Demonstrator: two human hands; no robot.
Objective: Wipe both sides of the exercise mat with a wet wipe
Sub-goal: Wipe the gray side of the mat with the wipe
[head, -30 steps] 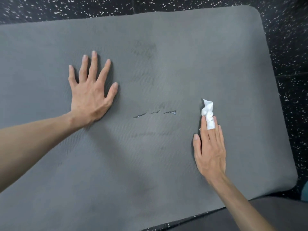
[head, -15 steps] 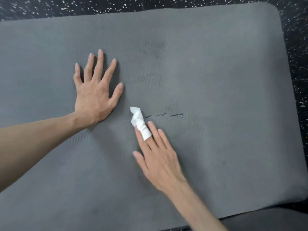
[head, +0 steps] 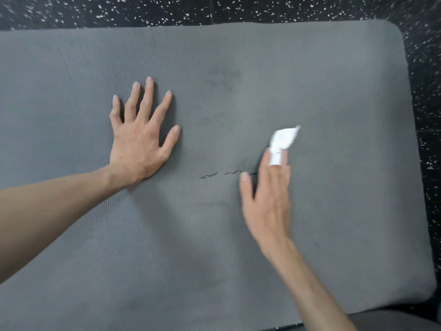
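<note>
Two hands on one grey exercise mat (head: 334,91): left hand (head: 138,144) pressed flat with five fingers spread, right hand (head: 267,199) with straight fingers pressing one white wet wipe (head: 282,142) beside three short dark marks (head: 208,176).

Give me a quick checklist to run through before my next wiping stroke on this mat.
1. Left hand pressing the mat flat with spread fingers: ok.
2. Wet wipe under the right hand, its fingers straight on top: ok.
3. Wipe lying flat against the mat: cannot tell, the hand is blurred and the wipe's far end looks bunched.
4. Small tears in the mat beside the right hand, so wipe gently there: not ok.
5. Dark smudges farther up the mat, not yet cleaned off: not ok.
6. Underside wiped: cannot tell, only the top face shows.
</note>
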